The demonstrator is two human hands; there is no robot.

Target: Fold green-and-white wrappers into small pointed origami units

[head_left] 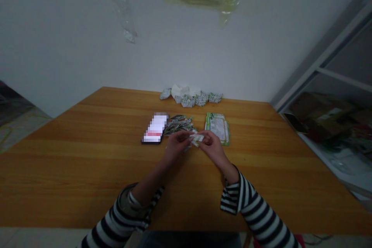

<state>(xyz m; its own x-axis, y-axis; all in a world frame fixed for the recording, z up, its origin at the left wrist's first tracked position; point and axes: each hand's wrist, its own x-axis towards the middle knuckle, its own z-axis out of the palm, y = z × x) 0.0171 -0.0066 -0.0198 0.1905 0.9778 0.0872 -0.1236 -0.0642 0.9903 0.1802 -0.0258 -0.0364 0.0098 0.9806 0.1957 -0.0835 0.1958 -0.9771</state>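
Between my two hands is a small white and green printed paper piece (197,138), pinched at both sides just above the table. My left hand (176,145) has its thumb and fingers closed on the left edge, and my right hand (214,146) grips the right edge. Just beyond my left hand lies a loose pile of narrow folded printed strips (178,124). A stack of flat green and white printed sheets or packets (217,126) lies beyond my right hand. What exactly the small piece is, I cannot make out.
A phone (155,128) with a lit, blurred screen lies left of the pile. Several crumpled printed bundles (188,100) and white tissue (179,90) sit along the wall side of the wooden table (87,155). A shelf with boxes (322,108) stands at right.
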